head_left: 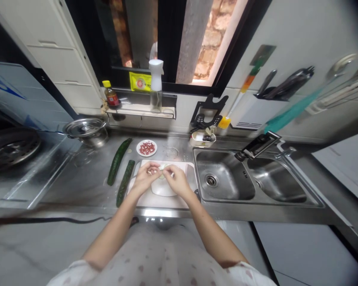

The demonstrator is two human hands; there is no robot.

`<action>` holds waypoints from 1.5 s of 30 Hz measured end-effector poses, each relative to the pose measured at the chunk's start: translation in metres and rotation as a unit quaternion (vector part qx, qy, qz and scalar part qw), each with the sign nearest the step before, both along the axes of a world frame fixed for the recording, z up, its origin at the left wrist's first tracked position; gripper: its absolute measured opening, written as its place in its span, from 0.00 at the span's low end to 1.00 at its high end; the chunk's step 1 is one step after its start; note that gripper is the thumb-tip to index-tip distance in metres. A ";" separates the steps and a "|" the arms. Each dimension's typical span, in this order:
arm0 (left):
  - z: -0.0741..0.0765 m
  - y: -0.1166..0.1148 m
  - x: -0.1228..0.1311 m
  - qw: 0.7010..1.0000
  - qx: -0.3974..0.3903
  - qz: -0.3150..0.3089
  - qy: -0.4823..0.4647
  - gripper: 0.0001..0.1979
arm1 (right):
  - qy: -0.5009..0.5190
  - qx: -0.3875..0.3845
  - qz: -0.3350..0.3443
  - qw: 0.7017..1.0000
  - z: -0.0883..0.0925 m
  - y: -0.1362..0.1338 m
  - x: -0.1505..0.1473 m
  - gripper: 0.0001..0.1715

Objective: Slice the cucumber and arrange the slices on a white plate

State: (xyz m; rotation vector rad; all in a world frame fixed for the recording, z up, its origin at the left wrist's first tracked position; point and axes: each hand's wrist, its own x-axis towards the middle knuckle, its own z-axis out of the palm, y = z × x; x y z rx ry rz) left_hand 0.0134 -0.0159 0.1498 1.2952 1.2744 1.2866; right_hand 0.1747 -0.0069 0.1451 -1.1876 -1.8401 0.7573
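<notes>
**Pinching over the bowl [163, 190]**

Our left hand [144, 178] and right hand [176, 179] pinch one small pale piece [162, 168] between their fingers, just above the white bowl on the cutting board [164, 202]. Two cucumbers [118, 160] lie to the left on the table [83, 178], a plate of red bits [146, 147] beyond

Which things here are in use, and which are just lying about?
In use: left hand and right hand, both pinching a small pale piece over the white bowl on the cutting board.
Lying about: far cucumber, near cucumber, plate of red pieces, lidded pot, sauce bottle, spray bottle, sink.
</notes>
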 end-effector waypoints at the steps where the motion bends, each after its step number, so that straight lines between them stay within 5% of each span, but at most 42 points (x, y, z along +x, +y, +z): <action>1: 0.000 -0.001 -0.001 1.000 -0.002 0.011 -0.005 0.15 | 0.007 -0.008 -0.003 1.000 -0.001 0.001 0.000 0.09; 4: -0.001 -0.003 -0.003 0.998 -0.040 0.034 -0.022 0.16 | 0.021 -0.026 -0.016 0.999 -0.005 0.003 0.004 0.10; 11: -0.002 -0.007 0.006 0.967 -0.222 -0.050 -0.111 0.26 | 0.033 -0.020 -0.006 0.999 -0.005 0.004 0.010 0.11; 16: -0.001 -0.005 0.010 0.940 -0.271 -0.078 -0.193 0.28 | 0.028 0.006 0.012 1.000 -0.001 0.003 0.011 0.10; 34: 0.010 0.002 0.003 0.975 -0.198 -0.043 -0.087 0.29 | -0.034 0.059 0.058 0.996 0.009 0.001 0.016 0.11; 45: 0.021 0.001 0.004 0.987 -0.100 -0.060 -0.111 0.29 | -0.027 0.039 0.063 0.997 0.018 0.000 0.013 0.12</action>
